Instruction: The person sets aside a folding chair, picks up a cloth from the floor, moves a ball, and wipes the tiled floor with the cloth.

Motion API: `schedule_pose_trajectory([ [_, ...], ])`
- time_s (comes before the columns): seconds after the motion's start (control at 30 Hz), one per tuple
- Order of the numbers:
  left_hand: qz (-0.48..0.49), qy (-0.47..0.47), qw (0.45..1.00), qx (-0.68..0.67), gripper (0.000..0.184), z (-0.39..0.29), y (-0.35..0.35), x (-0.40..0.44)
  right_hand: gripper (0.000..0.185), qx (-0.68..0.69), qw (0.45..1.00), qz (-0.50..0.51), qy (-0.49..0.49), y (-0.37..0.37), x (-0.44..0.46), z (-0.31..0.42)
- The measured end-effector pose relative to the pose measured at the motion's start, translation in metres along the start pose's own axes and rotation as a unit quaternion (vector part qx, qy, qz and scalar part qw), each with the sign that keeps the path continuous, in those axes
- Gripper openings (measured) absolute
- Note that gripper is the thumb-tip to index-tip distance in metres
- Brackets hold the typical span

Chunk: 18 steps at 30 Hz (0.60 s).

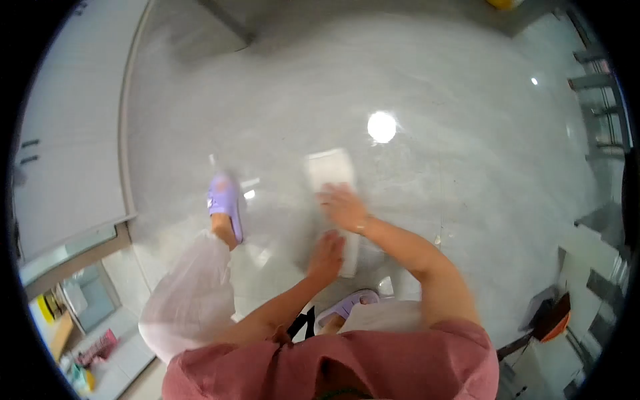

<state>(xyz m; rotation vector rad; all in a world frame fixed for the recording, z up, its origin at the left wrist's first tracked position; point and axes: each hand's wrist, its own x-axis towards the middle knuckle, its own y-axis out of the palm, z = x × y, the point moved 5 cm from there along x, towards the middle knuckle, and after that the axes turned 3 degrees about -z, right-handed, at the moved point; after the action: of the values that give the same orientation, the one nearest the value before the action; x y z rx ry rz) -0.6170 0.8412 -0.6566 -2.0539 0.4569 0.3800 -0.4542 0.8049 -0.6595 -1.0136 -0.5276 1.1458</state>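
A long white cloth [330, 167], apparently folded, lies on the grey floor in front of me. My right hand [345, 208] rests flat on its middle, fingers stretched out toward the left. Closer to my body, my left hand [327, 256] lies low at the cloth's left edge with its fingers extended, slightly blurred. Both palms face down, so what is under them is hidden. The near end of the cloth shows beside my left hand.
Glossy grey floor [267, 100] surrounds the cloth. My purple shoes [223, 197] stand to either side. A white cabinet [80, 133] is at the left, with an open shelf [113, 353] of small items below. Grey racks [597, 83] and an orange object [557, 323] are at the right.
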Motion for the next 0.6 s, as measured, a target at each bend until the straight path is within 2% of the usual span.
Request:
schedule_pose_trajectory([
  [0.07,-0.069,-0.085,0.993,0.037,0.072,0.036,-0.003,-0.025,0.045,-0.056,0.992,-0.06,-0.099,0.021,0.056,0.03],
  [0.1,-0.057,-0.073,0.995,0.035,0.072,0.051,-0.006,-0.024,0.051,-0.064,0.988,-0.08,-0.111,0.023,0.083,0.043],
  [0.13,-0.119,-0.101,0.987,0.031,0.072,0.068,-0.018,-0.022,0.057,-0.07,0.984,-0.102,-0.127,0.021,0.107,0.055],
  [0.2,-0.208,-0.134,0.968,0.038,0.072,0.09,-0.043,-0.007,0.067,-0.068,0.99,-0.09,-0.08,0.016,0.155,0.05],
  [0.27,-0.24,-0.13,0.96,0.059,0.071,0.097,-0.081,0.036,0.072,-0.052,0.992,-0.111,-0.031,0.0,0.187,0.017],
  [0.43,-0.234,0.005,0.965,0.117,0.066,0.069,-0.14,0.166,0.075,-0.049,0.962,-0.222,0.15,-0.08,0.168,-0.13],
  [0.53,-0.202,0.068,0.967,0.14,0.064,0.017,-0.144,0.226,0.074,-0.045,0.928,-0.257,0.264,-0.111,0.095,-0.202],
  [0.6,-0.161,0.153,0.963,0.15,0.066,-0.028,-0.13,0.25,0.073,-0.061,0.898,-0.252,0.355,-0.122,0.028,-0.231],
])
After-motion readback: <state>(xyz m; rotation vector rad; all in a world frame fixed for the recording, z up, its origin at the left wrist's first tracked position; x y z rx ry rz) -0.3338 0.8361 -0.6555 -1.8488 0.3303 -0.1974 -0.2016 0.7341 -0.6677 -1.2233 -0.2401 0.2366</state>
